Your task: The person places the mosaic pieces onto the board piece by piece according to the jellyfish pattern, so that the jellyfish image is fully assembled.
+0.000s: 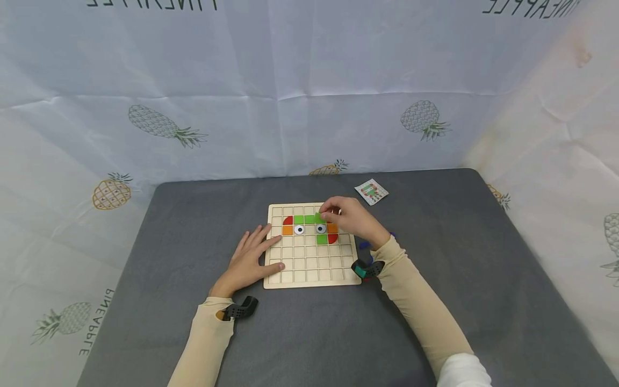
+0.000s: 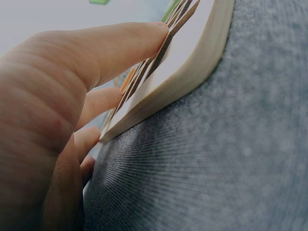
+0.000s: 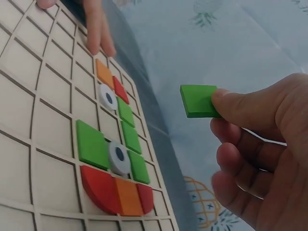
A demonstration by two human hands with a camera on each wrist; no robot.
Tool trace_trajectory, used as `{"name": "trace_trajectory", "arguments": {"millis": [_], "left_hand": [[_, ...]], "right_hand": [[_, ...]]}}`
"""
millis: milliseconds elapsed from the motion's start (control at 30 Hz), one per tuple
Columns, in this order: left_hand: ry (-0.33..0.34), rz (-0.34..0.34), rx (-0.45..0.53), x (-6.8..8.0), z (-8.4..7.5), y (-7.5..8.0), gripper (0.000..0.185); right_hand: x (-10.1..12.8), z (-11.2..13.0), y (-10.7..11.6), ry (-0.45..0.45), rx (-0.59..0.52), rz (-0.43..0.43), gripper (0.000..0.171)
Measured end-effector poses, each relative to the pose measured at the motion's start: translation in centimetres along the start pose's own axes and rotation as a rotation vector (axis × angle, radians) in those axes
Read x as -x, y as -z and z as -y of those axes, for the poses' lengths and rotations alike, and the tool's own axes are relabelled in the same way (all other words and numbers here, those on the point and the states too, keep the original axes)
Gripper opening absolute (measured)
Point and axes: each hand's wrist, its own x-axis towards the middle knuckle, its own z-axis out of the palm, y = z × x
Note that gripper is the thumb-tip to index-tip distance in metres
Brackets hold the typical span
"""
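Observation:
A pale wooden grid board (image 1: 309,275) lies on the table. My left hand (image 1: 247,263) rests at its left side with the fingers spread; in the left wrist view the thumb (image 2: 120,45) touches the frame. Between thumb and index finger, my right hand (image 3: 262,125) pinches a green square tile (image 3: 197,102) above the board's upper right part. Set in the grid are several green tiles (image 3: 92,144), orange squares (image 3: 129,196), red rounded-corner tiles (image 3: 100,188) and two round white eye pieces (image 3: 118,158).
A small printed pattern card (image 1: 371,192) lies beyond the board at the right. Several blue pieces (image 1: 364,245) lie right of the board, partly hidden by the right wrist. A dark grey cloth (image 1: 300,333) covers the table, and a pineapple-print curtain (image 1: 290,64) hangs behind.

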Motion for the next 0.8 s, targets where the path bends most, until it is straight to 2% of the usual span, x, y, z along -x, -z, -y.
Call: {"name": "trace_trajectory", "arguments": {"millis": [333, 567, 800], "left_hand": [[-0.004, 0.001, -0.009, -0.1, 0.1, -0.1, 0.074], [-0.005, 0.0, -0.007, 0.0, 0.1, 0.0, 0.074], [-0.003, 0.002, 0.002, 0.0, 0.1, 0.0, 0.074]], "right_hand": [[-1.0, 0.0, -2.3, 0.018, 0.11, 0.097, 0.012], [-1.5, -0.1, -3.2, 0.032, 0.214, 0.119, 0.012], [-1.6, -0.4, -4.2, 0.037, 0.244, 0.133, 0.011]]}}
